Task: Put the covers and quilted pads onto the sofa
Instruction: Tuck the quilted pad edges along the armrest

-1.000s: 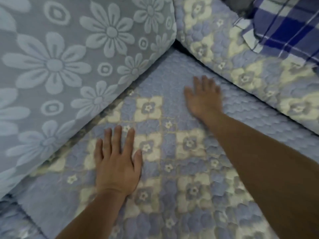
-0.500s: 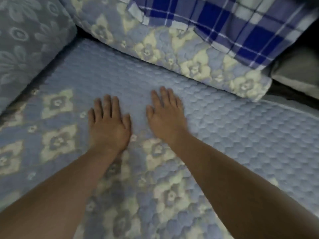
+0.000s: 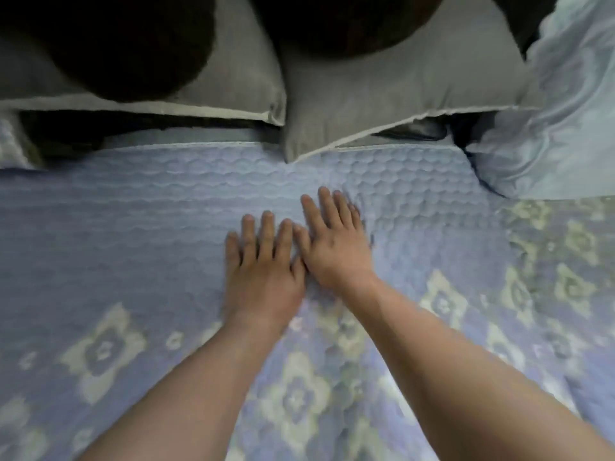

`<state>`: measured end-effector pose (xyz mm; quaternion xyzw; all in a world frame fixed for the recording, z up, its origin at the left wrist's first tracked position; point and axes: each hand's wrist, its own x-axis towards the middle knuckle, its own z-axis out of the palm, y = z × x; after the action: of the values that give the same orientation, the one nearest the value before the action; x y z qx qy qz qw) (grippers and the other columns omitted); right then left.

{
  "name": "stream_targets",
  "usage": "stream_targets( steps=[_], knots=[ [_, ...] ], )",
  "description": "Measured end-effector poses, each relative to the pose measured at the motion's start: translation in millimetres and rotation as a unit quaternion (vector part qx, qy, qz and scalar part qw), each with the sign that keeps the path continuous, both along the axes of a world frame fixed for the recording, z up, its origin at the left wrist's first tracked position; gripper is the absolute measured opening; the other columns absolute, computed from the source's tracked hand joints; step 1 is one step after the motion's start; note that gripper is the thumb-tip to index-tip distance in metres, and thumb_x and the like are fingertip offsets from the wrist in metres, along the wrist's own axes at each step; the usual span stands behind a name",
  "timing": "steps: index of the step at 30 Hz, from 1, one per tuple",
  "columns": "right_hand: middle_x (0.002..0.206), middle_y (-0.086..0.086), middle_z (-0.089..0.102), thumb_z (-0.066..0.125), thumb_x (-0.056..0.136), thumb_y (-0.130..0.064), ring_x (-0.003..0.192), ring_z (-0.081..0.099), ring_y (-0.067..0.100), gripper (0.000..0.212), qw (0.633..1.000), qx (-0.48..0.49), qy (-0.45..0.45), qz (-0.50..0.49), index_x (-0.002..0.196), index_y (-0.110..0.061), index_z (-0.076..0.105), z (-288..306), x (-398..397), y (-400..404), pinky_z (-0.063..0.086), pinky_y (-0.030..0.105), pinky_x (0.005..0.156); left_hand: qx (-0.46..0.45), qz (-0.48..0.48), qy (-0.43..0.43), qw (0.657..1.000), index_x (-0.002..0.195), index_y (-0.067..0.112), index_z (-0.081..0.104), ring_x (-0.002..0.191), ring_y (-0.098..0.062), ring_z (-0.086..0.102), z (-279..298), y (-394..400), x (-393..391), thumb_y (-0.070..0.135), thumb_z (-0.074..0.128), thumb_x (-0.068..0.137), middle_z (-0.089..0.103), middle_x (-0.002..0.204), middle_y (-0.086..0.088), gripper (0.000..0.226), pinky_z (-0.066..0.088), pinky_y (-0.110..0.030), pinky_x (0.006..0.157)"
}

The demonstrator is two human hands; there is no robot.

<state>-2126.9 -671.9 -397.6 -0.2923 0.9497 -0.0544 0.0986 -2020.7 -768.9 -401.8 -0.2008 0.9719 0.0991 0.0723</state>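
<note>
Pressing flat on the quilted pad point(image 3: 139, 247) with left hand point(image 3: 263, 277) and right hand point(image 3: 334, 247), fingers straight, side by side and touching; pad lying across the sofa seat beneath grey cushions point(image 3: 382, 94).

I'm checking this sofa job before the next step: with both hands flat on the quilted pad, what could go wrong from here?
1. The left hand and right hand press flat on the quilted pad; pushing might slide or bunch it.
2. A grey cushion corner lies over the pad's back edge and may snag it.
3. The loose pale blue cover at right overlaps the pad and could get dragged.
</note>
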Motion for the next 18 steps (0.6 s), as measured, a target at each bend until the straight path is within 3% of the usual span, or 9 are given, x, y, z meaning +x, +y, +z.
stream_targets(
  steps=[6,10,13,16,18],
  knots=[
    [0.168,0.002,0.009,0.022,0.101,-0.060,0.155,0.004,0.025,0.064,0.992,0.001,0.021,-0.125,0.159,-0.034,0.015,-4.7,-110.4,202.9,0.004,0.047,0.124,0.014,-0.061,-0.005,0.998,0.161,0.029,0.005,0.154,-0.033,-0.013,5.0,190.1,-109.0,0.057,0.017,0.099,-0.003,0.169,-0.002,0.068,-0.007,-0.057,0.121],
    [0.168,0.001,0.006,0.012,0.102,-0.056,0.154,0.004,0.027,0.065,0.974,0.051,-0.053,-0.213,0.160,-0.028,0.008,-10.6,-141.7,297.1,0.008,0.048,0.123,0.019,-0.084,-0.018,0.996,0.160,0.032,0.002,0.153,-0.033,-0.018,4.8,243.8,-140.6,0.056,0.020,0.100,-0.008,0.169,0.000,0.067,-0.013,-0.056,0.120],
    [0.167,0.010,0.007,0.009,0.102,-0.047,0.153,0.007,0.035,0.063,0.971,0.104,-0.043,-0.209,0.159,-0.021,0.015,-7.5,-126.2,313.1,0.013,0.054,0.122,0.075,-0.132,-0.020,0.988,0.160,0.034,0.012,0.154,-0.031,-0.014,7.9,237.8,-141.1,0.051,0.029,0.099,-0.004,0.169,0.001,0.065,-0.011,-0.050,0.123],
    [0.160,0.023,0.026,0.027,0.105,-0.037,0.146,0.025,0.045,0.057,0.981,0.055,0.026,-0.182,0.155,-0.011,0.030,12.2,-78.0,273.6,0.022,0.058,0.117,0.172,-0.180,0.012,0.968,0.153,0.021,0.039,0.154,-0.032,0.011,25.4,214.5,-94.6,0.044,0.029,0.093,0.020,0.166,-0.010,0.065,0.014,-0.049,0.125],
    [0.158,0.023,0.031,0.040,0.101,-0.034,0.145,0.028,0.043,0.056,0.993,0.013,0.042,-0.112,0.151,-0.010,0.037,26.0,-30.5,225.3,0.025,0.056,0.116,0.180,-0.129,0.061,0.973,0.145,0.015,0.051,0.149,-0.033,0.030,33.0,188.9,-28.8,0.036,0.038,0.090,0.038,0.158,-0.015,0.060,0.029,-0.049,0.120]
  ],
)
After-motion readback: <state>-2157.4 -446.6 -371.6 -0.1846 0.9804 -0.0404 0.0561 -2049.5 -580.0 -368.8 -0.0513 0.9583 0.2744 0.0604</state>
